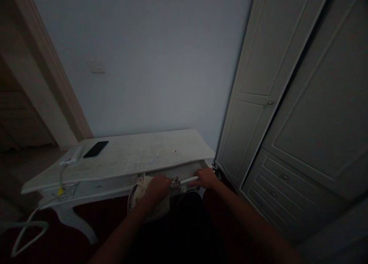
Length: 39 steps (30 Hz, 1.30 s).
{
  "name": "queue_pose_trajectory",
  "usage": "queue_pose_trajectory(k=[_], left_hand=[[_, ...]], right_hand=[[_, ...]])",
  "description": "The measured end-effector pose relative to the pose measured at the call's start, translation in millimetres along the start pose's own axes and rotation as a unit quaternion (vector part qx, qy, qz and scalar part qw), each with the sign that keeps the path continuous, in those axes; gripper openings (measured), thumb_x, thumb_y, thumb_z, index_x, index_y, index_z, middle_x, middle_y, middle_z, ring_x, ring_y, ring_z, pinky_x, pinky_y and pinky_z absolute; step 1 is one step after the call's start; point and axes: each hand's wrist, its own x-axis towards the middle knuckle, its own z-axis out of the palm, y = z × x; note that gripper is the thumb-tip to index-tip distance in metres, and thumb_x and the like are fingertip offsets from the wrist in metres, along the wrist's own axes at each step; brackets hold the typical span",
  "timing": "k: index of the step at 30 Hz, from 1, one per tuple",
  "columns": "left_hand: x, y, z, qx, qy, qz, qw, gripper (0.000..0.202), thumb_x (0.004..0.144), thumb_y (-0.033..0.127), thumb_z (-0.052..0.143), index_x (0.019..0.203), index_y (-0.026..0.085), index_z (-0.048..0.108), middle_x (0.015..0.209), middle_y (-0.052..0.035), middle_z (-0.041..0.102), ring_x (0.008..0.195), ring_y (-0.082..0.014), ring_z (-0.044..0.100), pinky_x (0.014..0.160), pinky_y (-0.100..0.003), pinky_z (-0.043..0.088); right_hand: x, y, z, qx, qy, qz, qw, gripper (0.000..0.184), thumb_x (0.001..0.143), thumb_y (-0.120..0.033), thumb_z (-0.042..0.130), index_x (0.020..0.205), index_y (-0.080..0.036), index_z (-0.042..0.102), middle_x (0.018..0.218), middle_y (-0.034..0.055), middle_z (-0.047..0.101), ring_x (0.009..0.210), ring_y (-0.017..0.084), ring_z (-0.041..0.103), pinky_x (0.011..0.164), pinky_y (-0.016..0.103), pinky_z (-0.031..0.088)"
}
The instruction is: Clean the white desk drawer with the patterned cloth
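Both my hands reach into an open drawer under a low white table. My left hand is closed on a pale cloth bag and on a small patterned item at its fingertips. My right hand is closed on a thin white stick that points left toward the patterned item. The scene is dim and the drawer's inside is mostly hidden.
A black phone and a white power bank with a white cable lie on the table's left end. A grey wardrobe stands close on the right. A bare wall is behind.
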Motion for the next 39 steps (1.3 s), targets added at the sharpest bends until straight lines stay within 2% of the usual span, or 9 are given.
queue_pose_trajectory(k=[4, 7, 11, 18, 23, 26, 30, 35, 39], left_hand=[[26.8, 37.7, -2.2, -0.014, 0.02, 0.016, 1.0, 0.037, 0.104, 0.044, 0.049, 0.107, 0.02, 0.076, 0.103, -0.0158, 0.078, 0.101, -0.0309, 0.071, 0.088, -0.04, 0.049], [30.9, 48.1, -4.9, -0.029, 0.032, 0.033, 0.999, 0.046, 0.106, 0.051, 0.039, 0.114, 0.022, 0.074, 0.106, -0.0132, 0.077, 0.103, -0.0289, 0.071, 0.088, -0.038, 0.049], [13.1, 31.0, -3.6, -0.035, 0.034, 0.023, 0.999, 0.052, 0.108, 0.05, 0.03, 0.112, 0.023, 0.074, 0.106, -0.0115, 0.077, 0.098, -0.0269, 0.071, 0.085, -0.037, 0.049], [-32.0, -21.4, 2.5, -0.025, 0.031, -0.012, 0.999, 0.04, 0.104, 0.053, 0.045, 0.119, 0.028, 0.072, 0.107, -0.0074, 0.077, 0.1, -0.0276, 0.071, 0.087, -0.039, 0.049], [-46.3, -31.5, 8.9, -0.001, 0.032, -0.022, 0.999, 0.032, 0.101, 0.039, 0.051, 0.123, 0.027, 0.071, 0.112, -0.0084, 0.076, 0.108, -0.0329, 0.069, 0.098, -0.047, 0.047], [-47.1, -22.7, 10.1, 0.006, 0.037, -0.035, 0.999, 0.031, 0.101, 0.027, 0.048, 0.121, 0.025, 0.072, 0.117, -0.0099, 0.076, 0.112, -0.0332, 0.067, 0.102, -0.049, 0.044], [-35.6, -3.8, 2.8, 0.004, 0.041, -0.052, 0.998, 0.032, 0.104, 0.031, 0.042, 0.11, 0.023, 0.073, 0.112, -0.0117, 0.077, 0.108, -0.0334, 0.069, 0.096, -0.048, 0.046], [6.7, 35.1, -5.2, -0.006, 0.037, -0.039, 0.999, 0.034, 0.105, 0.029, 0.041, 0.115, 0.022, 0.073, 0.112, -0.0129, 0.077, 0.106, -0.0308, 0.07, 0.091, -0.041, 0.047], [41.3, 74.3, -4.4, -0.02, 0.047, -0.027, 0.998, 0.033, 0.103, 0.026, 0.042, 0.114, 0.02, 0.072, 0.111, -0.0148, 0.076, 0.107, -0.0302, 0.07, 0.091, -0.04, 0.047]], right_hand=[[-0.8, -0.4, -1.5, -0.004, -0.004, 0.003, 1.0, 0.08, 0.085, -0.092, 0.044, 0.103, -0.024, 0.081, 0.1, 0.0151, 0.081, 0.097, 0.034, 0.076, 0.082, 0.038, 0.054], [-1.4, -0.5, -2.8, -0.008, -0.006, 0.003, 1.0, 0.078, 0.087, -0.09, 0.043, 0.104, -0.024, 0.081, 0.101, 0.0145, 0.081, 0.096, 0.032, 0.077, 0.081, 0.036, 0.054], [-2.0, -0.5, -2.8, -0.008, -0.001, 0.004, 1.0, 0.079, 0.086, -0.092, 0.043, 0.101, -0.024, 0.081, 0.098, 0.014, 0.081, 0.095, 0.032, 0.077, 0.079, 0.035, 0.054], [-4.2, 0.2, 1.5, 0.005, 0.015, 0.008, 1.0, 0.083, 0.083, -0.095, 0.043, 0.099, -0.023, 0.081, 0.1, 0.0132, 0.08, 0.096, 0.032, 0.076, 0.083, 0.037, 0.054], [-4.8, 0.2, 4.1, 0.012, 0.019, 0.01, 1.0, 0.083, 0.081, -0.096, 0.046, 0.101, -0.023, 0.08, 0.101, 0.013, 0.08, 0.096, 0.031, 0.075, 0.085, 0.037, 0.053], [-4.6, -0.8, 6.1, 0.013, 0.027, 0.015, 0.999, 0.086, 0.079, -0.097, 0.046, 0.102, -0.022, 0.08, 0.104, 0.0136, 0.08, 0.098, 0.032, 0.075, 0.085, 0.036, 0.053], [-3.7, -1.4, 8.8, 0.014, 0.031, 0.014, 0.999, 0.087, 0.081, -0.097, 0.043, 0.1, -0.021, 0.08, 0.103, 0.0138, 0.08, 0.099, 0.032, 0.074, 0.086, 0.036, 0.053], [-1.7, -1.6, 9.4, 0.011, 0.026, 0.014, 1.0, 0.083, 0.082, -0.093, 0.05, 0.098, -0.018, 0.081, 0.101, 0.0164, 0.079, 0.098, 0.033, 0.075, 0.087, 0.036, 0.053], [-1.2, -1.5, 8.3, 0.004, 0.016, 0.019, 1.0, 0.059, 0.088, -0.073, 0.063, 0.102, -0.018, 0.08, 0.103, 0.0164, 0.079, 0.098, 0.032, 0.075, 0.085, 0.035, 0.053]])
